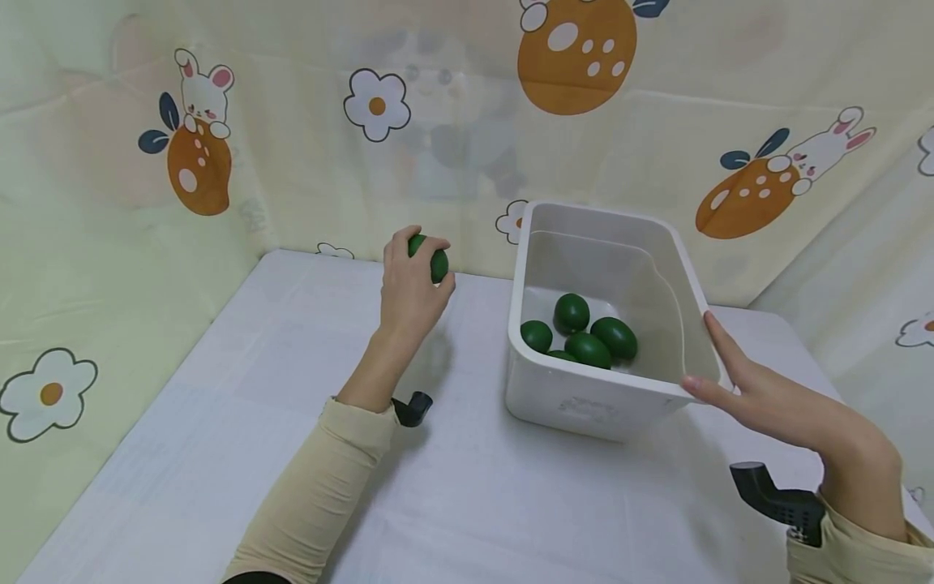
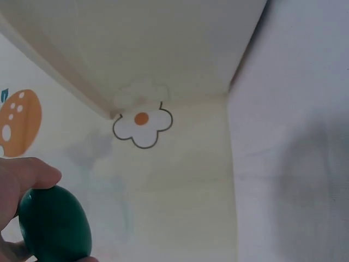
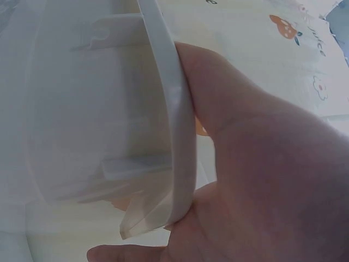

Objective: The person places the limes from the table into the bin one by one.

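In the head view my left hand (image 1: pixel 414 280) is raised over the back of the table, left of the bin. Its fingers and thumb grip a smooth, dark green egg-shaped object (image 2: pixel 55 225). A white plastic bin (image 1: pixel 584 397) stands to its right. Several similar green objects (image 1: pixel 614 338) lie on its floor, one partly hidden behind the front wall. My right hand (image 1: pixel 777 401) rests against the bin's front right corner. Its fingers extend along the outside of the right wall, and the thumb (image 1: pixel 708 391) touches the front rim (image 3: pixel 177 109).
A white cloth covers the table (image 1: pixel 467 495). Pale curtains (image 1: pixel 452 162) printed with flowers, rabbits and orange fruit hang behind and at both sides. The bin stands near the back curtain. Black wrist mounts (image 1: pixel 413 410) sit at both sleeves.
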Demonstrator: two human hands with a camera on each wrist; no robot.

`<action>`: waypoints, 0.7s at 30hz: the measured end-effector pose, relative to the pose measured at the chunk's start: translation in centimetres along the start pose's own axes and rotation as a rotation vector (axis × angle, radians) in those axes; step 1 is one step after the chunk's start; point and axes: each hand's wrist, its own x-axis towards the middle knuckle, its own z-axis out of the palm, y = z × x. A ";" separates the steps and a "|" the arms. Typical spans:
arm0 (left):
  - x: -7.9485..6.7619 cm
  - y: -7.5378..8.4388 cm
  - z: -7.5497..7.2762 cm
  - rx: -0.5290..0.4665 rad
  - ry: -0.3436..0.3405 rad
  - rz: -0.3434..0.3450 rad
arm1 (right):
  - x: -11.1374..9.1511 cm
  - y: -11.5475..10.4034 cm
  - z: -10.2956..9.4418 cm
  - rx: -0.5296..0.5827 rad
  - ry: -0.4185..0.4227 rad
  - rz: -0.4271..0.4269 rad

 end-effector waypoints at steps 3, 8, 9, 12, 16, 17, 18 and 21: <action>-0.1 0.5 -0.2 -0.007 0.008 0.016 | 0.0 0.0 0.0 -0.005 -0.001 -0.001; -0.3 1.3 -0.7 -0.020 0.016 0.039 | -0.1 -0.1 -0.1 -0.011 0.000 -0.003; -0.4 1.5 -0.8 -0.022 0.017 0.045 | -0.1 -0.1 -0.1 -0.010 0.001 0.000; -0.6 2.1 -1.0 -0.038 0.022 0.074 | -0.1 -0.1 -0.1 -0.012 0.003 0.005; -0.9 2.8 -1.2 -0.057 0.035 0.130 | -0.1 -0.1 -0.1 -0.019 0.002 0.010; -1.0 3.0 -1.2 -0.055 0.041 0.150 | -0.1 -0.1 -0.1 -0.018 -0.001 0.009; -1.1 3.2 -1.3 -0.051 0.049 0.172 | -0.1 -0.1 -0.1 -0.018 -0.001 0.010; -1.3 3.6 -1.2 -0.035 0.072 0.245 | -0.1 -0.1 -0.1 -0.018 -0.003 0.015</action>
